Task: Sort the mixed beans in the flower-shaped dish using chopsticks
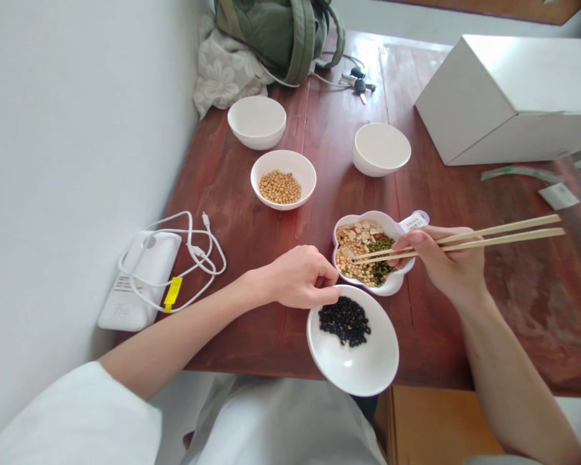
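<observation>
Dark red wood makes up the table (436, 342), and a plain white wall (77, 161) stands to its left. Near the middle sits a flower-shaped dish (392, 284) with a purple rim and a short handle. It has yellow beans (345, 261), green beans (380, 245) and flat, pale bits (365, 230) in it. Two chopsticks (513, 238) dip their tips into the dish (I can't tell if they pinch a bean). The right hand (445, 258) is closed around the chopsticks, at the dish's right side. Just on the near side is a white bowl of black beans (345, 321), sticking out past the table's near edge. The left hand (307, 278) has its fingers curled and pinches that bowl's far rim.

Farther off, to the left, a bowl (281, 205) holds more yellow beans. Two more white bowls (256, 129) sit beyond. At the left lies a white power bank (145, 258) with a looped cord. On the far side are a green bag (271, 32) and keys (361, 86), with a big white box (489, 103) at the far right.
</observation>
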{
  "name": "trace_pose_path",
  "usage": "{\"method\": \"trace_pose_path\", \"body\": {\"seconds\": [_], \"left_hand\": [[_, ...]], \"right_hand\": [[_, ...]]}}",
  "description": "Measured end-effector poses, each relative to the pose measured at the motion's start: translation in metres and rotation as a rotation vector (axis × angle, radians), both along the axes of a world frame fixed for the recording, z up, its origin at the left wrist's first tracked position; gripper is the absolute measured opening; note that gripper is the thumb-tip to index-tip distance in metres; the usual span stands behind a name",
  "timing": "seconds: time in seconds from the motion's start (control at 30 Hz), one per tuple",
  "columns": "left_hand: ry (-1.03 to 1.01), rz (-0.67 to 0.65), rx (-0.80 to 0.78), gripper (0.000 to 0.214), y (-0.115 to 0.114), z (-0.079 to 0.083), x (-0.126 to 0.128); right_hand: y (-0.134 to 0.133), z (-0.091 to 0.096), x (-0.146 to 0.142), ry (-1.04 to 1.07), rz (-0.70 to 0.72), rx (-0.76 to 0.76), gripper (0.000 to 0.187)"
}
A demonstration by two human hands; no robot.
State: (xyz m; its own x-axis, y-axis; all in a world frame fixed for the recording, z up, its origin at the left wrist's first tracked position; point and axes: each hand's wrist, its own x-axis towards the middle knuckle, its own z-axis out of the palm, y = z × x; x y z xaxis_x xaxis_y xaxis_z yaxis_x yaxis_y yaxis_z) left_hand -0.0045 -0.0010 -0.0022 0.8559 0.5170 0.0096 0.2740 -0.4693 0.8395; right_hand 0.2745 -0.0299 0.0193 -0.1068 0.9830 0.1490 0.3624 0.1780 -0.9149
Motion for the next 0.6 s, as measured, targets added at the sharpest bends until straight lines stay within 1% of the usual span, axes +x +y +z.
{"method": "trace_pose_path", "body": {"seconds": [0.27, 0.6], "left_hand": [[0.007, 0.002, -0.009, 0.031, 0.0002, -0.0001, -0.0002], [0.004, -0.002, -0.002, 0.032, 0.0002, -0.0003, 0.0002]], "right_hand": [[-0.0008, 0.0012, -0.0022, 0.004, -0.016, -0.002, 0.029], [-0.0005, -0.0051, 0.0004, 0.033, -0.037, -0.015, 0.028]]}}
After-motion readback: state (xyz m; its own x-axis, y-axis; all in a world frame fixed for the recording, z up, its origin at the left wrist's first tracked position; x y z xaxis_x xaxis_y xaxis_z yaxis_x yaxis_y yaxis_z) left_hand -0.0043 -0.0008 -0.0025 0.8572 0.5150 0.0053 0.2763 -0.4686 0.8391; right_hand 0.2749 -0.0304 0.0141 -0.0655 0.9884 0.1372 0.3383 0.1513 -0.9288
